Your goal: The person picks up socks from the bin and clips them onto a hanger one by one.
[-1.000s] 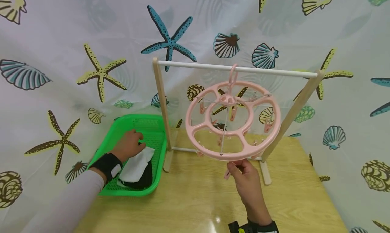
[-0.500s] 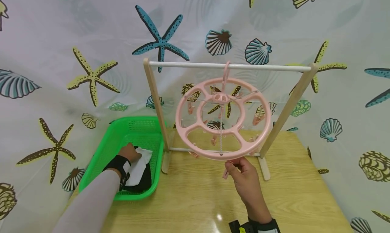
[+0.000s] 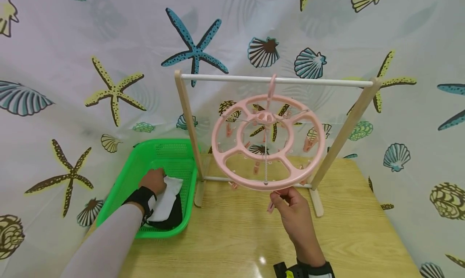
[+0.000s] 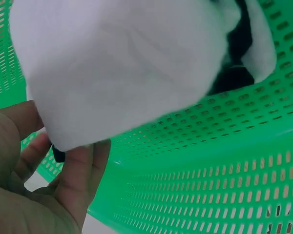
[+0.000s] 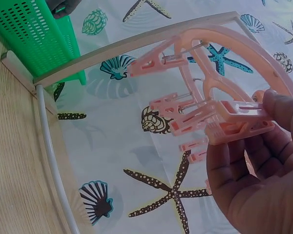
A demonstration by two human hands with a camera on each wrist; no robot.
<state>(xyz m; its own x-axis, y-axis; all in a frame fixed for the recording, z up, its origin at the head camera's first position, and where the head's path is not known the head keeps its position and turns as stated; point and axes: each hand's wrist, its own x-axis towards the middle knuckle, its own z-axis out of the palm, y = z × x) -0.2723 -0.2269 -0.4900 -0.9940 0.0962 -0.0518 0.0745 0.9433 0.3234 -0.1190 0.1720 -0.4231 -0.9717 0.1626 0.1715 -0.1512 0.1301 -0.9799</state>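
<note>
Inside the green basket, my left hand grips the edge of a white cloth. In the left wrist view the thumb is at the cloth's side and the fingers go beneath its corner; what kind of item it is cannot be told. Black fabric lies under the white cloth. My right hand pinches a pink clothespin between thumb and fingers, at the near rim of a round pink drying hanger. Several other clothespins dangle from the hanger.
The hanger hooks over the white rod of a wooden stand. The basket is beside the stand's left leg. All stand on a wood-grain table, with a shell-and-starfish curtain behind.
My left hand has gone lower into the basket and come to grip the white cloth. The right hand keeps its hold on the clothespin, and the hanger has shifted slightly.
</note>
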